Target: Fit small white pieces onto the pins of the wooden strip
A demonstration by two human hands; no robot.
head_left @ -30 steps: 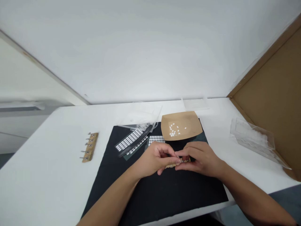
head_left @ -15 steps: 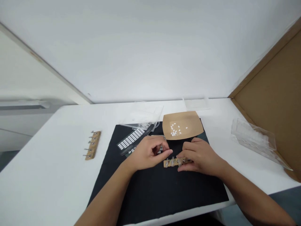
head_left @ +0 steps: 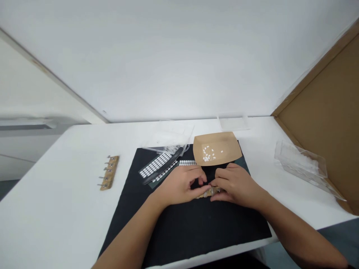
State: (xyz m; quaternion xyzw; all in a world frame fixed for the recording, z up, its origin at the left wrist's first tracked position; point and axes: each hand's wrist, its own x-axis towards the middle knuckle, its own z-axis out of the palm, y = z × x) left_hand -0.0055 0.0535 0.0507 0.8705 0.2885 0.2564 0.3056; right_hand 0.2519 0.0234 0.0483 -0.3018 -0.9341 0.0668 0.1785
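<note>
On the black mat [head_left: 207,228] lies a brown strip [head_left: 208,192] with small metal posts and clear pieces that look like nail tips, largely covered by my hands. My right hand [head_left: 235,186] is closed over the strip's right part, thumb at the near side and fingers at the far side, around a clear nail tip [head_left: 212,190]. My left hand [head_left: 185,183] reaches over the strip's left end with curled fingers. Its thumb tip meets the right fingertips; anything in its pinch is too small to make out.
Behind my hands stands a brown paper tray [head_left: 230,144] with small white ovals. Sheets of white oval stickers [head_left: 155,166] lie under a black curved strip [head_left: 164,166]. Another brown strip with metal posts [head_left: 110,173] is at left. A clear plastic box [head_left: 301,162] stands at right.
My left hand has moved right and slightly down, onto the strip's left end, and its thumb now meets my right fingertips. My right hand has barely shifted.
</note>
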